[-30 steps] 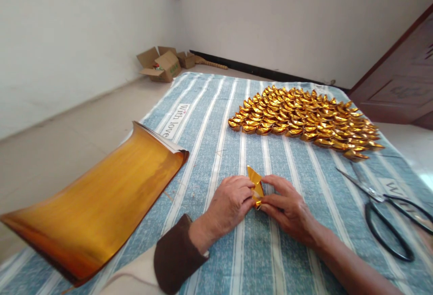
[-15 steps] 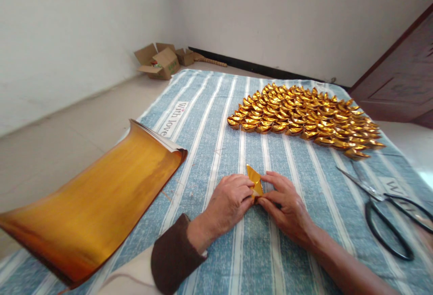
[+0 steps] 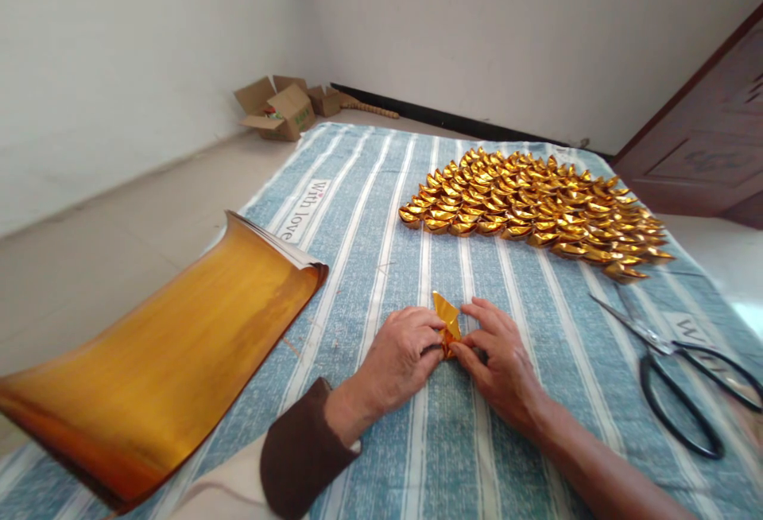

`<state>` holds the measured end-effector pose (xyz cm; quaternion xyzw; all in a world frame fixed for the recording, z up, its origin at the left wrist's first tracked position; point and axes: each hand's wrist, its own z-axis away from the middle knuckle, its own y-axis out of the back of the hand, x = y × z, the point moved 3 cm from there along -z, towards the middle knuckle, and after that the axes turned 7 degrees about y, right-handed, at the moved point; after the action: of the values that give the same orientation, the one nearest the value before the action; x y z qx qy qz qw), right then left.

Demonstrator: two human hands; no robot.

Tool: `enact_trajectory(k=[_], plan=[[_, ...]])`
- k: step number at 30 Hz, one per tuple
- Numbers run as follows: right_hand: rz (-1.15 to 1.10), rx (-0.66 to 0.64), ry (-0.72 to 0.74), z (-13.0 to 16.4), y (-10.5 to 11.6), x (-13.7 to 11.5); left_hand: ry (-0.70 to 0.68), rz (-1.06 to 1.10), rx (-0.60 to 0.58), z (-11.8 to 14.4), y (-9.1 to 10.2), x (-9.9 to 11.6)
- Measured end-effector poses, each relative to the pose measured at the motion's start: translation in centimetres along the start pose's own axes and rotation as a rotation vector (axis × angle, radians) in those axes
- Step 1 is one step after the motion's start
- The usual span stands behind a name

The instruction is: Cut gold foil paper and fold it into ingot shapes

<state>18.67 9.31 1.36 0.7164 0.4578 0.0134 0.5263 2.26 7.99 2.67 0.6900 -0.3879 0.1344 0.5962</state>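
Observation:
A small piece of folded gold foil paper (image 3: 447,315) stands between my hands, its pointed tip facing away from me. My left hand (image 3: 402,353) pinches its left side, with the fingers curled and partly hiding the paper. From the right, my right hand (image 3: 497,357) grips the lower end between thumb and index finger. Beyond them, many folded gold paper ingots (image 3: 530,206) sit in close rows. To the left lies a stack of gold foil paper sheets (image 3: 172,353), its edges curling up.
Scissors (image 3: 661,345) with black handles lie partly spread at the right. A blue and white striped cloth (image 3: 351,210) covers the table. Behind it, an open cardboard box (image 3: 280,114) stands on the floor near the wall. A dark red door (image 3: 703,138) is at the right.
The near end of the gold paper has been folded over; a pale patch there now shows gold. My right thumb and fingers have shifted slightly, while both hands keep their hold.

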Motion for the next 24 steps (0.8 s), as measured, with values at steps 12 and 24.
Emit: enact_trajectory(k=[12,24], plan=[[0.028,0.013,-0.017,-0.23,-0.35,0.04,0.066,0.059,-0.047,-0.25,0.46,-0.07],[0.063,0.004,-0.02,-0.17,-0.49,0.07,0.101,0.041,-0.03,-0.14,0.43,-0.4]])
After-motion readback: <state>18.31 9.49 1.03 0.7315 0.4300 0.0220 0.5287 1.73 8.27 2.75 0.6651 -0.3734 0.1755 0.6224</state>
